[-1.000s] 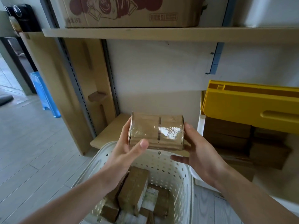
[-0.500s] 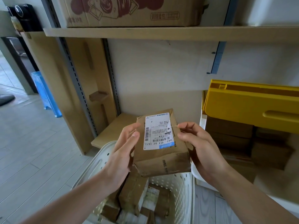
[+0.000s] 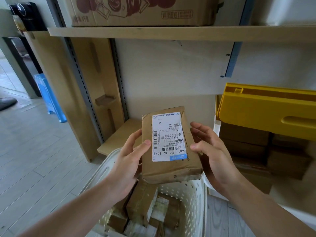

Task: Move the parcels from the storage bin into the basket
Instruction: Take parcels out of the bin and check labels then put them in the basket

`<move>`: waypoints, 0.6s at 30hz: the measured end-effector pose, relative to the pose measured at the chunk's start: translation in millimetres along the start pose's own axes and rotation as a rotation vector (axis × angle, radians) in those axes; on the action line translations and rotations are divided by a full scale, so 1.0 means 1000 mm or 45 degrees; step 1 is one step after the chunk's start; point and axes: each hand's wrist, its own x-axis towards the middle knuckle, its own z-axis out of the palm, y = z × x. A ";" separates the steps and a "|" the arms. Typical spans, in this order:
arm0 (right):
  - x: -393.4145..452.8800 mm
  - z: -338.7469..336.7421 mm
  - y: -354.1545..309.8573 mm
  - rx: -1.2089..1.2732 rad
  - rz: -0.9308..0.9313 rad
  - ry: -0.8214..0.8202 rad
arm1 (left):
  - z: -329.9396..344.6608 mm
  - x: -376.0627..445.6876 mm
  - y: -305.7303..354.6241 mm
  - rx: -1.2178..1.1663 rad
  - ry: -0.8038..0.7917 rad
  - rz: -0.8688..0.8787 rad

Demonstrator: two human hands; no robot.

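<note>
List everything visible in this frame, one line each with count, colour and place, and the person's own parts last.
held parcel: one, brown with a white label, above the basket, between both hands
basket: one, white, perforated, bottom centre
parcels in basket: several, brown, exact count unclear
storage bin: one, yellow, right, on stacked brown boxes
carton: one, brown with red print, on the upper shelf
stool: one, blue, on the floor at left
left hand: grip on the parcel's left edge, thumb on the label side
right hand: grip on the parcel's right edge, fingers curled round it
</note>
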 end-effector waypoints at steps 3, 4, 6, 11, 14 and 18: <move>-0.001 0.000 -0.001 -0.005 0.000 -0.045 | 0.000 -0.004 0.002 0.034 -0.046 0.045; -0.001 0.000 -0.001 -0.013 -0.004 -0.055 | 0.001 -0.005 0.003 0.055 -0.065 0.078; -0.002 0.001 -0.002 -0.020 -0.006 -0.067 | 0.002 -0.007 0.004 0.081 -0.082 0.136; -0.003 0.002 -0.003 -0.040 0.010 -0.088 | 0.001 -0.006 0.004 0.072 -0.072 0.160; -0.003 0.000 -0.003 -0.025 0.013 -0.095 | -0.001 -0.007 0.004 0.083 -0.065 0.162; -0.004 -0.001 -0.003 0.003 0.014 -0.110 | 0.001 -0.007 0.004 0.118 -0.063 0.193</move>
